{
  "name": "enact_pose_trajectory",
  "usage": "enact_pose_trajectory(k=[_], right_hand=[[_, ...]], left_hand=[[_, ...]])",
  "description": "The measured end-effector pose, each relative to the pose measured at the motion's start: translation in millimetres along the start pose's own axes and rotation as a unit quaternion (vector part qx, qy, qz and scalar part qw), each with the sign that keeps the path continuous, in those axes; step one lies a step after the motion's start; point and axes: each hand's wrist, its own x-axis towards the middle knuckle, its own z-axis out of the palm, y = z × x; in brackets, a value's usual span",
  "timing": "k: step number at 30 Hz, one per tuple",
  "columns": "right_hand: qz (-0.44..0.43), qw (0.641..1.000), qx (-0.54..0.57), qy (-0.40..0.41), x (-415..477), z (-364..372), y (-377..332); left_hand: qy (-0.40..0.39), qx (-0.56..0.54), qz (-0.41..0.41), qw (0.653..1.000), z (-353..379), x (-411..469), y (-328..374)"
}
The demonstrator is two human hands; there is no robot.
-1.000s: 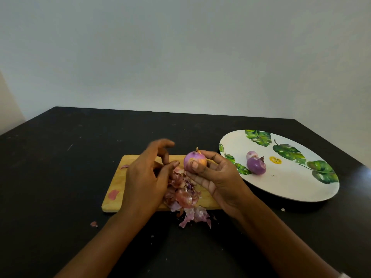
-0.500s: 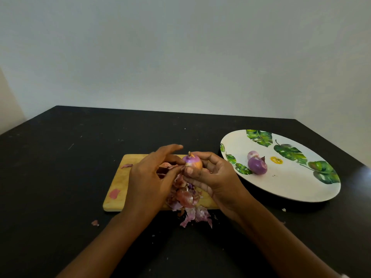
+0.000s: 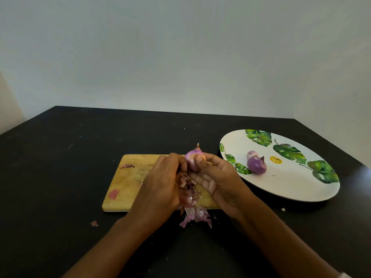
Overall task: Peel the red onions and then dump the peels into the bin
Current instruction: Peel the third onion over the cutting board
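Dark table (image 3: 60,177), red onion (image 3: 191,159) in right hand (image 3: 218,183)

Wooden cutting board (image 3: 128,183) on black table (image 3: 60,177); leaf-print white plate (image 3: 291,183) just right of board.

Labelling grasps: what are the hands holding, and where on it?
One onion, over the cutting board. Right hand pinches its side, thumb in front. Left hand grips its left side with curled fingers; exact contact hidden.

Purple onion (image 3: 191,158) upright abv peel pile (image 3: 188,197)
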Motion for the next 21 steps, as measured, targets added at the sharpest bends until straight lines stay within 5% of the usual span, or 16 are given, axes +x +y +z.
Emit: enact_pose_trajectory(k=[12, 21], right_hand=[[0.009, 0.999, -0.019, -0.032, 0, 0, 1], [-0.074, 0.976, -0.203, -0.009, -3, -3, 3]], left_hand=[[0.106, -0.088, -0.067, 0.988, -5, 5, 1], [0.115, 0.026, 0.007, 0.993, -7, 4, -9]])
